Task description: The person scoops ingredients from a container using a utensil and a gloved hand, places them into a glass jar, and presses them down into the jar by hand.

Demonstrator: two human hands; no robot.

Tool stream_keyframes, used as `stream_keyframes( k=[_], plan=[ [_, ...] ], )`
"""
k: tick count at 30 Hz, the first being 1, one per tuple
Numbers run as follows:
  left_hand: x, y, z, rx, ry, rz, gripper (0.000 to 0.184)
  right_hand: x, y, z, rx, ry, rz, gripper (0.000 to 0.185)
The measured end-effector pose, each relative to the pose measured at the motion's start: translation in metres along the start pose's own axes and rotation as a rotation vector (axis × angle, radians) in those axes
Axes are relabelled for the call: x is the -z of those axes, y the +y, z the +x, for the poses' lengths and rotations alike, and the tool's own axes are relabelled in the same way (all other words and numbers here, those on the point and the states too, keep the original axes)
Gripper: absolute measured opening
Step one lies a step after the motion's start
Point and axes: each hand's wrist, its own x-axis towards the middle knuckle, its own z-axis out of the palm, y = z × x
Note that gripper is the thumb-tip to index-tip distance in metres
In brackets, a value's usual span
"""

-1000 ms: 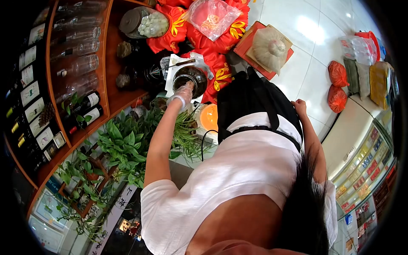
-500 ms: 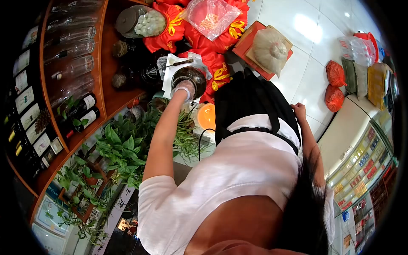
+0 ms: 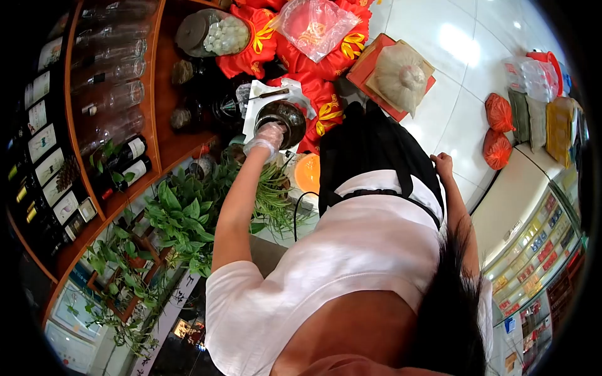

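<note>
My left hand (image 3: 268,138), in a clear plastic glove, reaches into the mouth of a round glass jar (image 3: 295,119). Its fingertips are hidden inside, so what they hold cannot be made out. The jar stands on a white sheet (image 3: 251,116), and a dark thin tool (image 3: 271,94) lies just behind it. Bare and lowered beside the black apron (image 3: 370,144), my right hand (image 3: 443,164) hangs with its fingers curled; whether it holds anything is unclear.
Red cloth-wrapped jars (image 3: 323,103) stand behind, near a large lidded jar (image 3: 226,36). A tied bag (image 3: 399,78) rests on a red box (image 3: 370,56). An orange bowl (image 3: 307,173) and leafy plants (image 3: 182,210) are near my left arm. Bottle shelves (image 3: 153,94) rise at left.
My left hand dipped deeper over the jar's mouth, then drew back slightly toward the near left rim. My right hand stays in about the same place.
</note>
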Motion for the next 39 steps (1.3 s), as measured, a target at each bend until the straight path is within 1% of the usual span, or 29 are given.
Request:
stream_keyframes(
  k=[1, 4, 5, 6, 8, 9, 10, 12, 13, 14, 16, 17, 20, 22, 24, 25, 26, 28, 30, 31, 33, 34, 36, 37, 38, 39],
  plan=[
    [-0.006, -0.003, -0.005, 0.009, -0.008, -0.009, 0.022, -0.001, 0.004, 0.003, 0.035, 0.018, -0.007, 0.025],
    [-0.016, -0.022, -0.017, -0.160, 0.246, -0.047, 0.025, -0.005, 0.004, 0.007, 0.084, 0.034, -0.061, 0.026],
    [-0.016, -0.026, -0.018, -0.145, 0.291, -0.127, 0.026, -0.005, 0.003, 0.007, 0.097, 0.030, -0.084, 0.027],
    [-0.013, -0.027, -0.019, -0.140, 0.288, -0.128, 0.026, -0.006, 0.002, 0.008, 0.098, 0.025, -0.087, 0.027],
    [-0.008, -0.025, -0.020, -0.055, 0.363, -0.218, 0.026, -0.008, 0.001, 0.013, 0.150, 0.038, -0.145, 0.027],
    [-0.004, -0.023, -0.019, 0.040, 0.303, -0.326, 0.023, -0.008, 0.000, 0.013, 0.153, 0.037, -0.148, 0.027],
    [-0.004, -0.022, -0.015, 0.042, 0.306, -0.330, 0.023, -0.008, -0.002, 0.014, 0.177, 0.044, -0.148, 0.027],
    [-0.010, -0.021, -0.003, 0.077, 0.130, 0.091, 0.020, -0.006, -0.008, 0.013, 0.205, 0.053, -0.152, 0.027],
    [-0.014, -0.024, 0.001, -0.095, 0.146, 0.186, 0.017, -0.003, -0.013, 0.010, 0.171, 0.031, -0.116, 0.027],
    [-0.019, -0.022, 0.005, -0.092, 0.149, 0.183, 0.017, -0.002, -0.016, 0.007, 0.137, 0.008, -0.080, 0.026],
    [0.002, 0.002, 0.000, -0.010, 0.004, 0.170, 0.015, -0.001, -0.013, 0.008, 0.126, 0.019, -0.094, 0.026],
    [-0.012, 0.002, 0.010, 0.112, 0.000, 0.074, 0.012, -0.002, -0.011, 0.008, 0.112, 0.029, -0.108, 0.026],
    [-0.013, 0.013, 0.018, 0.104, 0.013, 0.064, 0.014, 0.000, -0.006, 0.004, 0.120, 0.028, -0.075, 0.025],
    [-0.018, 0.011, 0.023, 0.120, 0.014, 0.033, 0.014, 0.004, -0.005, 0.002, 0.154, 0.030, -0.111, 0.025],
    [-0.021, 0.009, 0.029, 0.151, -0.001, -0.018, 0.016, 0.004, -0.001, -0.002, 0.055, 0.025, -0.011, 0.023],
    [-0.015, 0.009, 0.029, 0.116, -0.140, 0.027, 0.023, 0.007, 0.001, -0.005, 0.036, 0.024, 0.011, 0.023],
    [-0.008, 0.009, 0.028, 0.124, -0.135, 0.019, 0.023, 0.007, 0.002, -0.006, 0.019, 0.021, 0.034, 0.023],
    [-0.002, 0.012, 0.021, 0.175, -0.078, -0.125, 0.025, 0.007, 0.005, -0.009, 0.014, 0.032, -0.009, 0.024],
    [0.004, 0.010, 0.020, 0.172, -0.076, -0.150, 0.027, 0.005, 0.005, -0.014, 0.037, 0.038, -0.017, 0.025],
    [0.005, 0.010, 0.020, 0.155, -0.085, -0.146, 0.026, 0.003, 0.010, -0.010, 0.091, 0.056, -0.081, 0.025],
    [0.008, 0.009, 0.018, 0.125, -0.101, -0.133, 0.025, 0.001, 0.015, -0.008, 0.128, 0.046, -0.101, 0.025],
    [-0.007, 0.002, 0.031, 0.129, -0.092, -0.138, 0.025, -0.001, 0.018, -0.003, 0.164, 0.044, -0.110, 0.025],
    [-0.048, -0.012, 0.062, -0.011, -0.161, 0.018, 0.026, -0.002, 0.016, 0.001, 0.193, 0.063, -0.103, 0.025],
    [-0.045, -0.012, 0.062, -0.005, -0.150, 0.017, 0.026, 0.000, 0.004, -0.004, 0.131, 0.036, -0.038, 0.025],
    [-0.043, -0.010, 0.060, 0.164, -0.102, -0.174, 0.025, 0.002, -0.008, -0.008, 0.072, 0.008, 0.026, 0.024],
    [-0.040, -0.008, 0.054, 0.334, -0.054, -0.367, 0.025, 0.003, -0.008, -0.005, 0.068, -0.009, 0.060, 0.023]
  ],
)
